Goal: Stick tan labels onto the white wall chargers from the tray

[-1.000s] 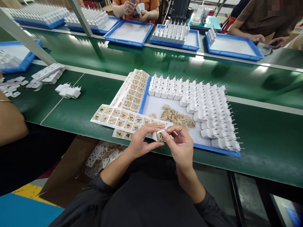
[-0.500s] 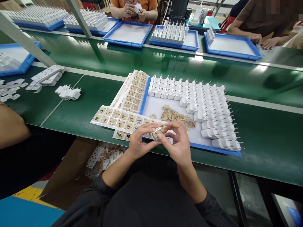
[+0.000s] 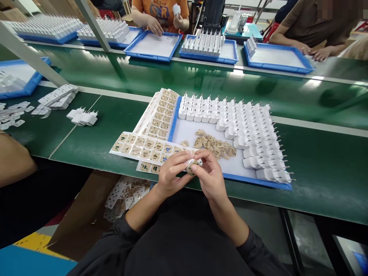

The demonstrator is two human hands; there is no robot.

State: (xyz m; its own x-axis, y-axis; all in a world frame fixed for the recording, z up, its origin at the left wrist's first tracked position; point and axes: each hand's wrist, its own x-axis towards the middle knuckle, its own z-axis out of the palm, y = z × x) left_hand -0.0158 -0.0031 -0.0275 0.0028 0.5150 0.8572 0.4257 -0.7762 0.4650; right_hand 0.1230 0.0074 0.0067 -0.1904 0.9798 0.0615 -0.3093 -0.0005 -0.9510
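Note:
Both hands meet over the near edge of the blue-rimmed tray (image 3: 258,183). My left hand (image 3: 172,174) is closed around a small white plug adapter (image 3: 192,168), whose face shows tan and green. My right hand (image 3: 211,174) pinches the same adapter from the other side, its thumb on the tan face. Just beyond the fingers, a heap of tan pieces (image 3: 215,145) lies in the tray. Rows of white adapters (image 3: 244,119), pins up, fill the tray's far and right parts. Sheets of tan stickers (image 3: 143,147) lie left of the hands, overlapping the tray's edge.
Loose adapters (image 3: 82,116) and white parts (image 3: 14,115) sit at the left on the green table (image 3: 322,172). Across the bench are more blue trays (image 3: 152,57) and people's hands. A slanted metal post (image 3: 37,57) stands at the left; a cardboard box (image 3: 83,214) is below.
Both hands have drawn closer together around the adapter, and the right hand has shifted slightly left. Across the bench, a person's hands have separated, one raising a white piece.

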